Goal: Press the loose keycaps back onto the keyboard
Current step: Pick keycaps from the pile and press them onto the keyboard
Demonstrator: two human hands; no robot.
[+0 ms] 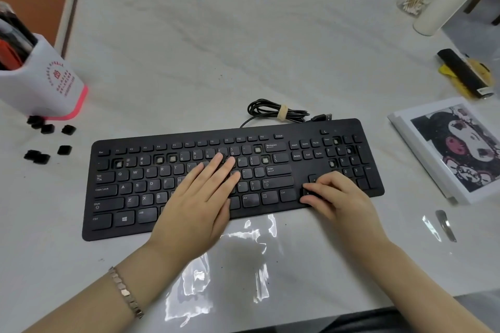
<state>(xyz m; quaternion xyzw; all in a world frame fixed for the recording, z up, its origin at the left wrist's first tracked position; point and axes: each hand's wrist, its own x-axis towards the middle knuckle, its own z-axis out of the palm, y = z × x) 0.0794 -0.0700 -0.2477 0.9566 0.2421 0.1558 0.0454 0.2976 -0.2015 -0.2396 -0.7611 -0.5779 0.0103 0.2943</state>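
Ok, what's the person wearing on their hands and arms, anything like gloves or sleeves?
No gloves or sleeves in view. The left hand wears at its wrist a rose-gold bracelet of flat links. The right hand shows no ring, watch or band.

Bare table [189, 62] behind keyboard [108, 224]

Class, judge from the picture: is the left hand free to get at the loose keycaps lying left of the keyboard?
Probably yes. The left hand lies flat on the keyboard, and nothing stands between it and the loose keycaps by the white holder.
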